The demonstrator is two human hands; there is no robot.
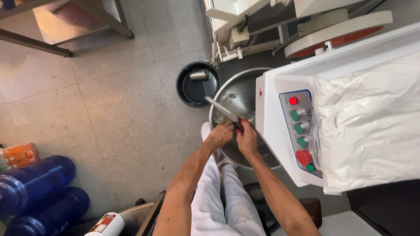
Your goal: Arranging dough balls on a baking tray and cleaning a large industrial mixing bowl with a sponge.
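Both hands meet over the rim of the round stainless-steel mixing bowl [238, 94]. Left hand [220, 134] is clenched, touching the red-and-black handle of the long steel-bladed knife [224, 109]; right hand [247, 137] is closed on the same handle from the other side. Blade runs up and away from the hands, its tip over the bowl's far left rim, apparently held there so anything cut or scraped drops inside. Immediately right of the right hand stands the white mixer housing with its panel of green and red push buttons [301, 131]. Beyond the blade tip, on the tiled floor [113, 109], sits a dark round pan [197, 85] holding a small metal cup [200, 74].
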